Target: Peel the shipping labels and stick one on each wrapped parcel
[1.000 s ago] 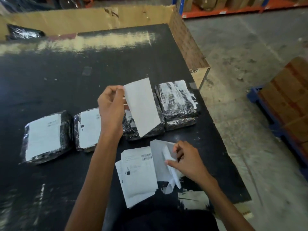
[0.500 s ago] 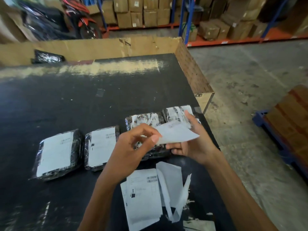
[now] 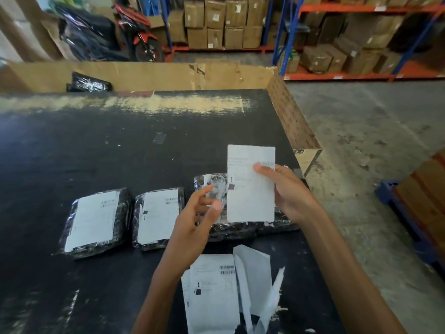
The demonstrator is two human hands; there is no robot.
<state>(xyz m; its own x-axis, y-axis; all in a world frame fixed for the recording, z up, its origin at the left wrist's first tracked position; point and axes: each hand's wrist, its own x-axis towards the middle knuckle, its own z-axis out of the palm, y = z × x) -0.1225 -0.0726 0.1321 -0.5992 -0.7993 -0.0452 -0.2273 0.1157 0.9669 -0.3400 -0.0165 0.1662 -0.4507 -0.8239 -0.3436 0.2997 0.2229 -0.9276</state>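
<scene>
Since half a second ago my left grip (image 3: 198, 216) has let go of the peeled label (image 3: 250, 189). The label now stands upright, printed face toward me, in the right grip (image 3: 292, 192) alone, with the thumb on the front by the barcode and the fingers behind. The left grip hangs just beside the label's lower left edge, fingers loosely spread, holding nothing.

The label shows a barcode at upper right and small dark blocks at left; its text is too blurred to read. It hovers over the unlabelled third parcel (image 3: 212, 186) and hides most of the fourth parcel (image 3: 281, 224).

Two labelled parcels (image 3: 96, 220) (image 3: 157, 215) lie to the left on the black tabletop (image 3: 144, 145), their print illegible. Near me the label stack (image 3: 212, 292), its barcodes visible, is cut off by the frame's bottom edge. Curled backing strips (image 3: 255, 268) touch its right side.
</scene>
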